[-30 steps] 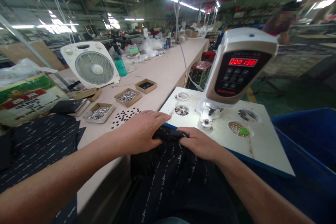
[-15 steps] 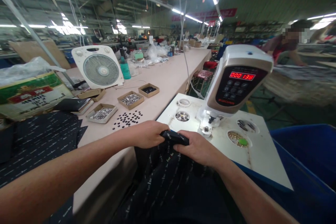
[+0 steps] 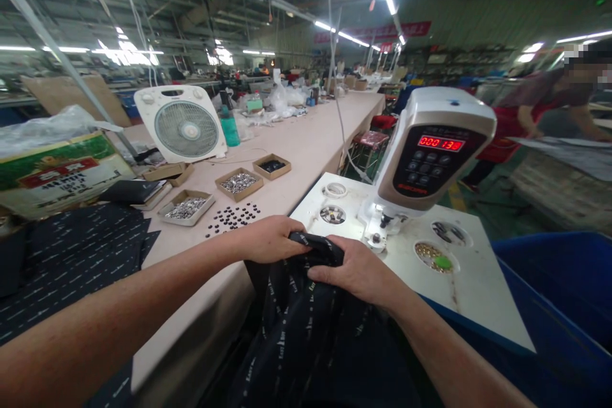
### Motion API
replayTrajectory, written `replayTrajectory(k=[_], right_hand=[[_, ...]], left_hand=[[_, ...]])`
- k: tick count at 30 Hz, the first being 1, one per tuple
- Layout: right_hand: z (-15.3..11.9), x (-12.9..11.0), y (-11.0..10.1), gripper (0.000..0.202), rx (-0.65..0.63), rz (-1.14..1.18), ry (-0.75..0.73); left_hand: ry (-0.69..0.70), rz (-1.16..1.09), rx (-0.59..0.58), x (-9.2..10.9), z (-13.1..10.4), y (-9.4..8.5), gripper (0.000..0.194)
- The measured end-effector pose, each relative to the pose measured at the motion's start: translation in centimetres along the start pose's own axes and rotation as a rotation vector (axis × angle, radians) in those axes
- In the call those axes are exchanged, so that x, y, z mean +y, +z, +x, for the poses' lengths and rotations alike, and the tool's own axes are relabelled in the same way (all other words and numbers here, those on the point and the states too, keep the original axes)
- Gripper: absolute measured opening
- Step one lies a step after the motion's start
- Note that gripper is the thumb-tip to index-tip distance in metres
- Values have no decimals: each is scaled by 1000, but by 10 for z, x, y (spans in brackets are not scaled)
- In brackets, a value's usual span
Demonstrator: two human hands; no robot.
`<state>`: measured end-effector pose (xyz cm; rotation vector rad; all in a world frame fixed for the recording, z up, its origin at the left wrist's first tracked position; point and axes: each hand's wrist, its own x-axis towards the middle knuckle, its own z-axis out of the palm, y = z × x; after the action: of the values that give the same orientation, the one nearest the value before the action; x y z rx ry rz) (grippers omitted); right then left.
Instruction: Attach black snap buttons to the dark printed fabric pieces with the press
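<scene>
Dark printed fabric (image 3: 306, 312) hangs in folds between my hands. My left hand (image 3: 272, 239) grips its upper edge from the left, fingers closed. On the other side my right hand (image 3: 356, 268) pinches the same edge, thumb lying across the cloth. Just beyond my right hand stands a white and bronze press machine (image 3: 430, 146) with a lit red display. Its lower die (image 3: 376, 240) holds no fabric. The white machine table (image 3: 482, 274) has round wells with small metal parts.
Boxes of metal parts (image 3: 239, 183) and loose black pieces (image 3: 234, 217) lie on the long table (image 3: 310, 159). Behind are a fan (image 3: 186, 127) and a teal bottle (image 3: 229, 127). Printed fabric (image 3: 67, 261) lies left, a blue bin (image 3: 564, 293) right. A person (image 3: 540, 108) bends over a far table.
The fabric's folds have shifted, showing more of the printed lettering, and its held edge is bunched differently. My right thumb has moved slightly left. The person in the background has changed position.
</scene>
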<state>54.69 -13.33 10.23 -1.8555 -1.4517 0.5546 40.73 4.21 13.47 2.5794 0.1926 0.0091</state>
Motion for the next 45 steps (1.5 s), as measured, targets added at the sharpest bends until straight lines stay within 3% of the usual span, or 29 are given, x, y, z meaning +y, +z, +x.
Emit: replayTrajectory(k=[4,9,12,17,24,31,34,38,45], right_hand=[[2,0,-2,18,-77,-99,-86],[5,4,-4,7,-15,-230,-100],[5,4,-2,10,-49,-187,-88],[5,1,3,12,-14,-189,-67],[3,2,12,8,9,-205,-70],[-3,8,21,13,-88,-227,-20],[-3,10,22,9,-106,-213,-33],[-3,17,30,8,-133,-67,23],[-5,27,43,25,-208,414,128]], left_hand=[[30,1,-4,0,-1,-4,30],[2,-5,-118,1,-1,-8,35],[15,60,-158,-1,-1,-4,33],[57,135,-76,-7,-4,7,25],[70,-145,-32,-17,-15,25,10],[-48,-463,-65,-26,-23,54,12],[-42,-537,-7,-30,-22,67,16],[-12,-520,78,-37,-22,82,20],[-23,-569,96,-45,-30,91,28]])
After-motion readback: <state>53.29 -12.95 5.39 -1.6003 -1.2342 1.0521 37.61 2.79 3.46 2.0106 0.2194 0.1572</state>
